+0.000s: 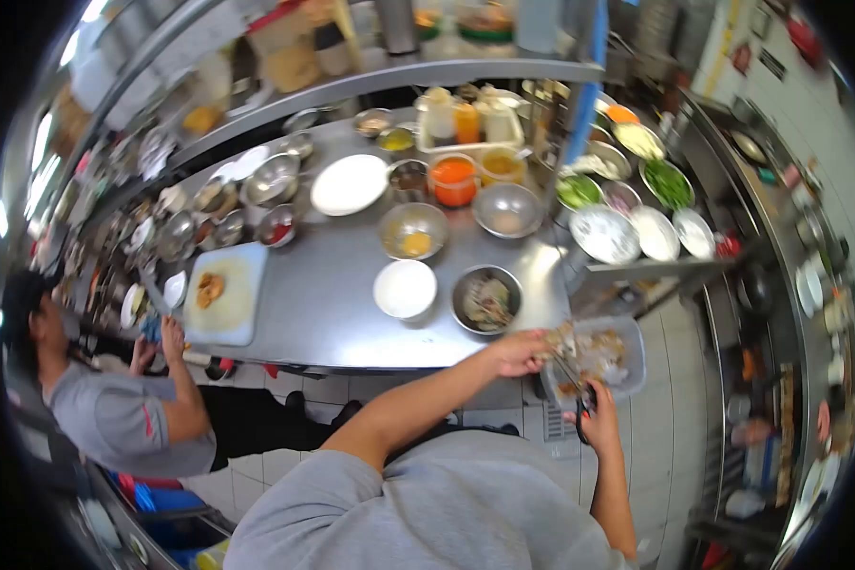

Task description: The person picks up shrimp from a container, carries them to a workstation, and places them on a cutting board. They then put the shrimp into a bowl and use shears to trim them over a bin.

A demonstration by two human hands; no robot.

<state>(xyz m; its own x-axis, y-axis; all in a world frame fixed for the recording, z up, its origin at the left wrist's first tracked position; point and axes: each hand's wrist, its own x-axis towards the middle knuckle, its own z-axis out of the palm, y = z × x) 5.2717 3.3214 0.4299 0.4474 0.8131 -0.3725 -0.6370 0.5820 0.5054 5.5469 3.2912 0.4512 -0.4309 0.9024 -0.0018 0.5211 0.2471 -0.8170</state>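
Note:
My left hand point(522, 352) pinches a small pale piece of food, which looks like shrimp point(562, 340), over a clear plastic tub point(639, 366). Dark-handled scissors point(584, 418) are in my right hand point(598, 418), their blades pointing up and left toward that piece. Inside the tub lie pale and orange-brown pieces, too blurred to tell one by one. Just left of the tub, a metal bowl point(515, 304) on the steel counter point(332, 328) holds greyish raw pieces. Beside it stands a white bowl point(405, 290).
A co-worker point(133, 408) stands at the left, holding a knife point(152, 290) by a white cutting board point(237, 309) with brown food on it. Bowls and containers line the counter's back, including an orange one point(453, 180). A metal shelf point(427, 71) runs above. Vegetable bowls point(668, 183) stand at right.

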